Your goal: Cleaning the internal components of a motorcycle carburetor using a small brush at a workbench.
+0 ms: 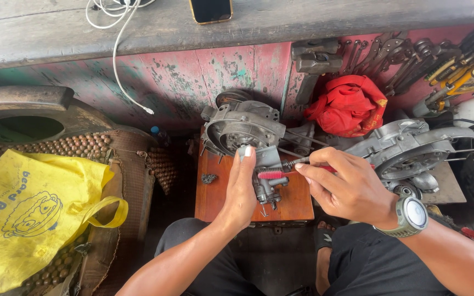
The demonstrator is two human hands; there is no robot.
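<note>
left hand (241, 189) flat and upright against the near side of the engine case (242, 129), fingers together and straight, fingertips on the case rim, clamped on nothing. right hand (349, 189) pinched shut on a red brush (281, 174), thumb and forefinger closed round its handle; red bristle head pointing left, touching the small metal part (267, 189) hanging below the case. spring (289, 163) just above the brush head, stretched toward the case. watch (411, 215) strapped on the right wrist.

case sitting on a brown wooden stool (292, 200), toward its far edge, open round side facing left-front. small dark lump (209, 178) lying on the stool, left of the case. second engine case (407, 151) right of the first, beyond the right hand, near but apart. red cloth (349, 104) behind and to the right of the case, against the worn pink wall (193, 74). hammer (314, 63) leaning on that wall just behind the case; wrenches (401, 60) farther right. phone (210, 9) on the shelf above the case, white cable (117, 52) dangling down to the left of it. yellow bag (31, 205) well left of the case, lying on a beaded seat (83, 145).
</note>
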